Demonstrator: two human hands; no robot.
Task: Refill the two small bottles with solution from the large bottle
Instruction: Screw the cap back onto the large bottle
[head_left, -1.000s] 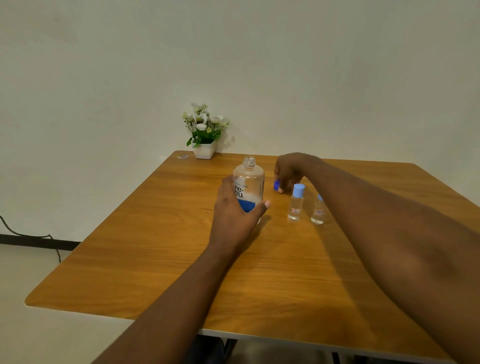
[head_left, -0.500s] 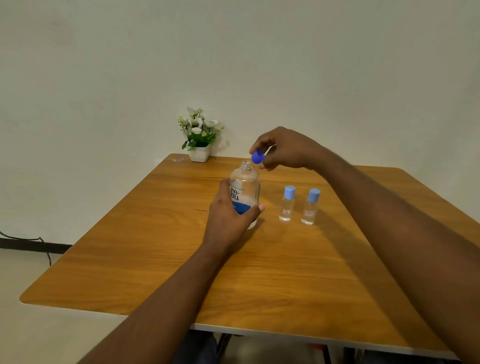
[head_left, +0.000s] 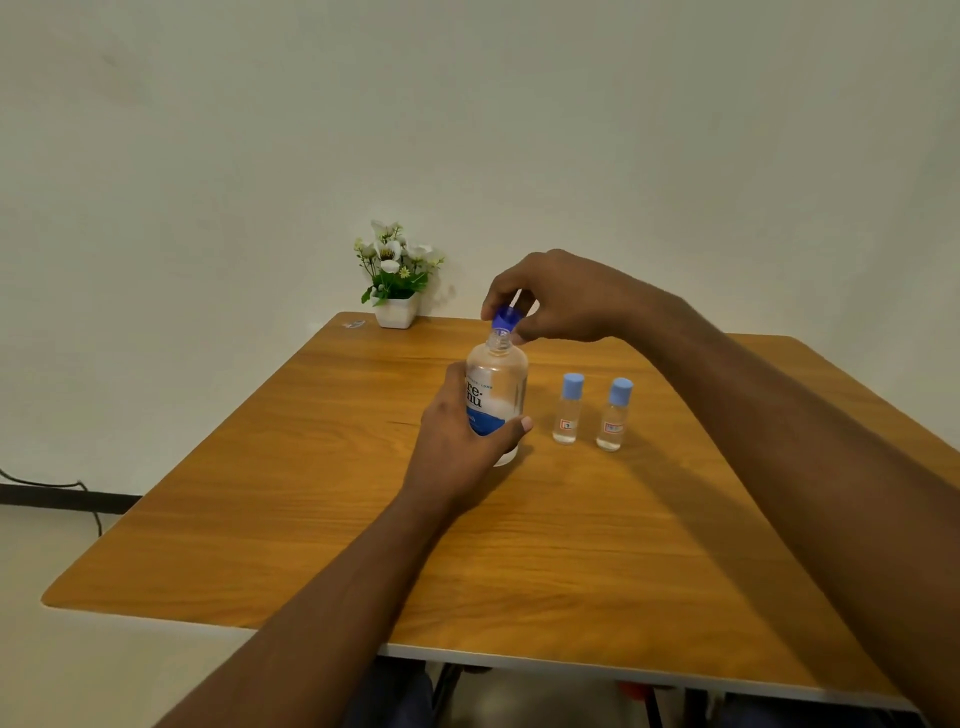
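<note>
On the bench (head_left: 311, 493), the left hand (head_left: 457, 441) wraps the upright large bottle (head_left: 497, 382) low down; it looks smooth, probably slippery, best held mid-body. The right hand (head_left: 566, 296) pinches its blue cap (head_left: 505, 318) at the neck. The small bottles (head_left: 569, 410) stand capped just beside.

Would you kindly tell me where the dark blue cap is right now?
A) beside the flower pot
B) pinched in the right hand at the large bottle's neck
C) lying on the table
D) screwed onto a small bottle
B: the right hand pinches the dark blue cap over the neck of the large bottle, while the left hand grips its body.
</note>
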